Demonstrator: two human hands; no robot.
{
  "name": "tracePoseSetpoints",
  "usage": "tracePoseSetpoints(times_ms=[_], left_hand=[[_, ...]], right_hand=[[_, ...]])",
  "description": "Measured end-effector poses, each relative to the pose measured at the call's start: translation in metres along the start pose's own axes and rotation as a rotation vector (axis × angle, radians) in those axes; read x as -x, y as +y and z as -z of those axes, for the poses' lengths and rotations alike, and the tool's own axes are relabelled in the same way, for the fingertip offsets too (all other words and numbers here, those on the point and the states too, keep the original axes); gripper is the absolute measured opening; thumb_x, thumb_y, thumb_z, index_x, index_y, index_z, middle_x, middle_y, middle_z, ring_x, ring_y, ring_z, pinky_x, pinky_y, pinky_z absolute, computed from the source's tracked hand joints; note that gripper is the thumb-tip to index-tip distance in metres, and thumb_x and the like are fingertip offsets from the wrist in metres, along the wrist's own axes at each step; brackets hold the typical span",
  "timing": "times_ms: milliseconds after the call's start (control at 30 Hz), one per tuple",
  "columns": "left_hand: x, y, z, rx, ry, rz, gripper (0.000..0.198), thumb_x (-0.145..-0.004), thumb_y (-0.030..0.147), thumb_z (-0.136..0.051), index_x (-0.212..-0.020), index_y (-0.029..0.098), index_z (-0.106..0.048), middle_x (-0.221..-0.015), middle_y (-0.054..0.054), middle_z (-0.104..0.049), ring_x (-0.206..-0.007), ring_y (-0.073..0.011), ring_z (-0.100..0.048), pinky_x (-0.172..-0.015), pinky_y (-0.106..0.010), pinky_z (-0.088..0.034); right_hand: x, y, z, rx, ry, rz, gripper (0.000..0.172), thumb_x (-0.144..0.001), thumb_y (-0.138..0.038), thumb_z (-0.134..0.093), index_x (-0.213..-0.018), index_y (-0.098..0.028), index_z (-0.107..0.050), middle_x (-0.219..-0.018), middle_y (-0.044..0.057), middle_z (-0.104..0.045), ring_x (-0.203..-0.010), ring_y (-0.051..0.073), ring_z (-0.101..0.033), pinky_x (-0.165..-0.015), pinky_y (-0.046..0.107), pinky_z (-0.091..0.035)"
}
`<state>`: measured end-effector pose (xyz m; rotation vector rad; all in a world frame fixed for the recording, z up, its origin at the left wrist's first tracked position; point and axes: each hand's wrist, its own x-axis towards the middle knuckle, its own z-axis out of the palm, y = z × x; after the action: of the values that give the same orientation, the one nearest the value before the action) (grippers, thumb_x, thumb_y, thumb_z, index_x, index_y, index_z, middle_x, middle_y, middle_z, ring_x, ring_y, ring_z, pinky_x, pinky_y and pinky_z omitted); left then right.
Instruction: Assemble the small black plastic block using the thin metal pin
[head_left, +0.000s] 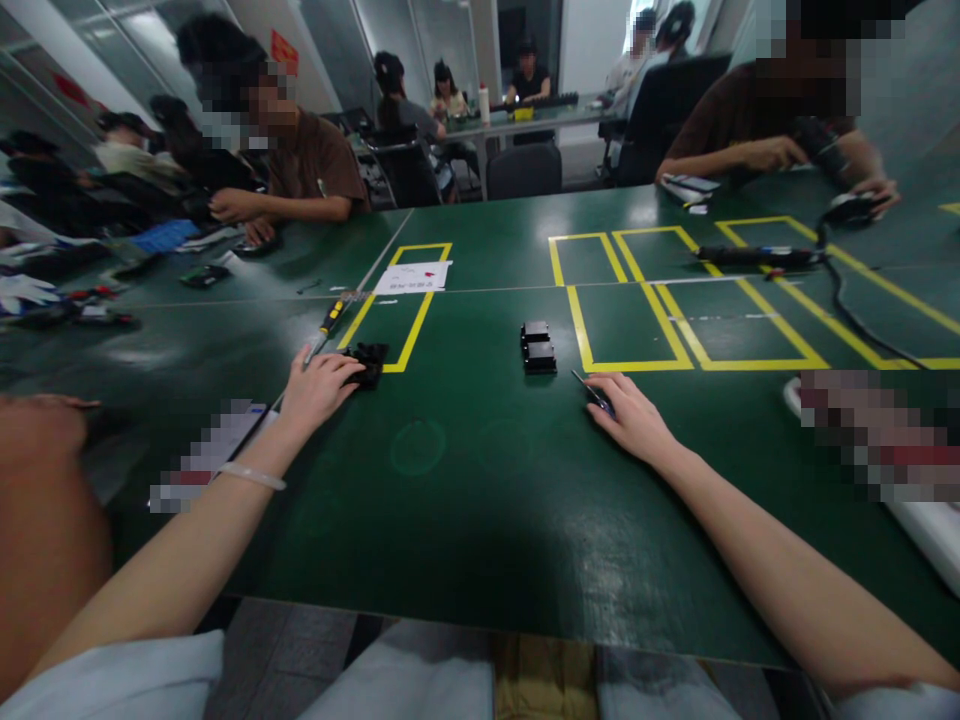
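My left hand (pixel 319 392) lies palm down with its fingers apart, fingertips against a small cluster of black plastic parts (pixel 370 362). Just beyond those fingers is a screwdriver (pixel 333 318) with a yellow and black handle; its metal shaft points toward my hand. My right hand (pixel 630 412) rests on the table, its fingers closed around a small dark tool (pixel 601 402). The tool's thin tip points left, and its exact kind is unclear. Two black block-shaped parts (pixel 538 347) stand one behind the other between my hands, untouched.
Yellow tape outlines (pixel 634 366) mark the green table (pixel 480 500). A white paper label (pixel 415 277) lies on the left outline. A black cylindrical tool with a cable (pixel 780 256) lies at right. Co-workers sit opposite; another person's arm (pixel 45 480) reaches in at left.
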<state>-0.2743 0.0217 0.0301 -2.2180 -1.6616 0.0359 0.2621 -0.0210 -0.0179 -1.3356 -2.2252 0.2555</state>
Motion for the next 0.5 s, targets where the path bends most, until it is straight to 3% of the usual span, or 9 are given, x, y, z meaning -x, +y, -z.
tracePoseSetpoints(times_ms=[233,400,500], left_hand=[[-0.003,-0.007,0.007,0.034,-0.013,0.039,0.035,-0.093,0.034,-0.045,-0.123,0.026,-0.062,-0.134,-0.006,-0.059,-0.125,-0.0282,-0.048,-0.117,-0.052,-0.005],[-0.014,-0.031,0.027,0.020,0.015,0.234,0.036,-0.094,0.038,-0.047,-0.123,0.023,-0.062,-0.126,-0.008,-0.061,-0.119,-0.0256,-0.050,-0.109,-0.046,-0.024],[-0.027,-0.046,0.031,-0.050,-0.095,0.274,0.035,-0.093,0.039,-0.052,-0.122,0.023,-0.064,-0.123,-0.009,-0.061,-0.111,-0.0260,-0.051,-0.098,-0.040,-0.032]], right_hand=[[0.000,0.000,-0.001,-0.005,0.002,0.006,0.033,-0.093,-0.032,-0.044,-0.123,-0.023,-0.051,-0.126,0.011,-0.057,-0.119,0.025,-0.053,-0.103,0.043,-0.044],[0.000,0.001,-0.003,0.006,0.002,0.016,0.033,-0.093,-0.032,-0.044,-0.124,-0.022,-0.052,-0.126,0.012,-0.057,-0.120,0.025,-0.054,-0.103,0.043,-0.044],[0.000,0.002,-0.004,0.004,0.002,0.020,0.033,-0.093,-0.033,-0.043,-0.124,-0.023,-0.051,-0.127,0.012,-0.057,-0.120,0.025,-0.053,-0.103,0.044,-0.045]])
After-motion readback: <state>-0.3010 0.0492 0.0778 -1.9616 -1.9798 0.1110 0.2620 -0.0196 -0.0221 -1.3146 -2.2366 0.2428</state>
